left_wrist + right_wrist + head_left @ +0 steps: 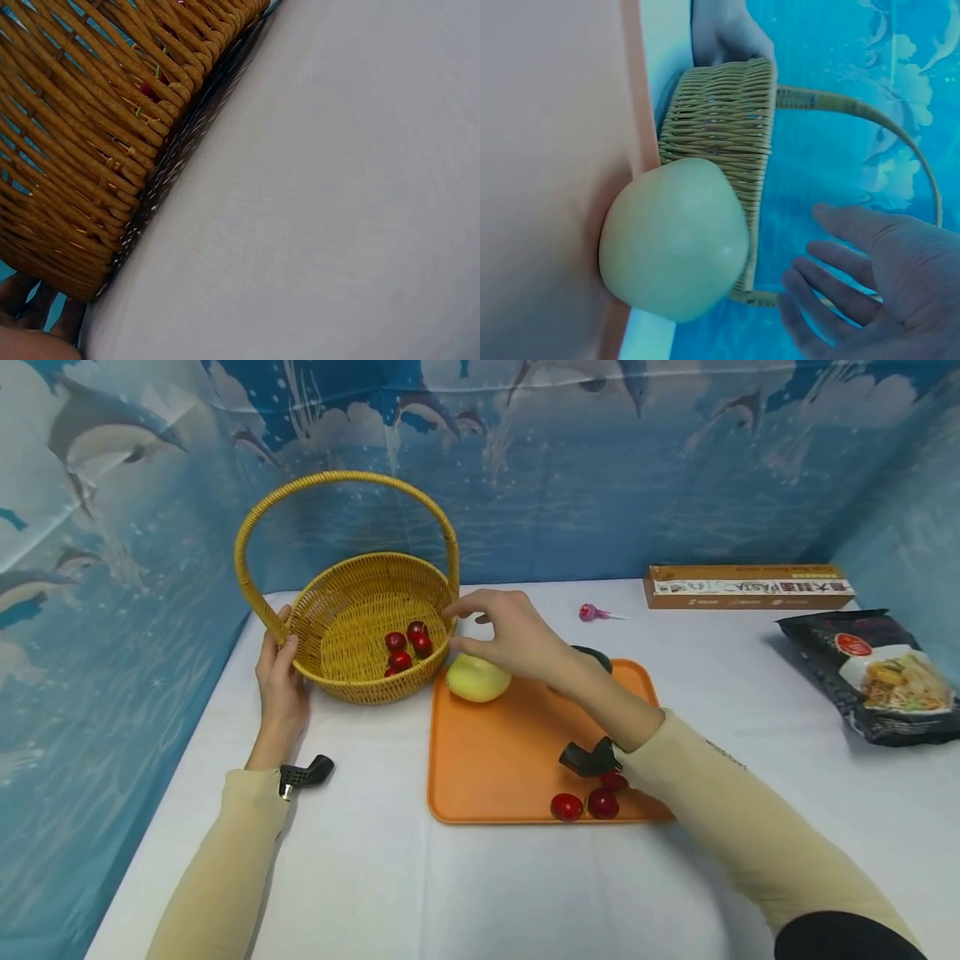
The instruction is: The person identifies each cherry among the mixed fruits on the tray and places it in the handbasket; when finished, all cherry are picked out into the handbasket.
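Observation:
A yellow wicker basket (352, 689) with a tall arched handle stands at the back left, tilted toward the viewer. Several dark red, cherry-like fruits (400, 660) lie inside it. My left hand (281, 693) grips its left rim by the handle base, thumb in front; the left wrist view shows fingertips (31, 307) at the wicker. The right hand (513, 635) hovers by the basket's right rim, fingers spread and slightly bent, holding nothing in the right wrist view. Below it, a pale yellow-green fruit (477, 679) rests on the orange tray (487, 768), beside the basket.
Three red fruits (603, 803) lie at the tray's front edge, near the right sleeve. A dark object (595, 657) is partly hidden behind the right forearm. Farther back are a lollipop (592, 612), a pasta box (750, 587) and a black food bag (877, 681).

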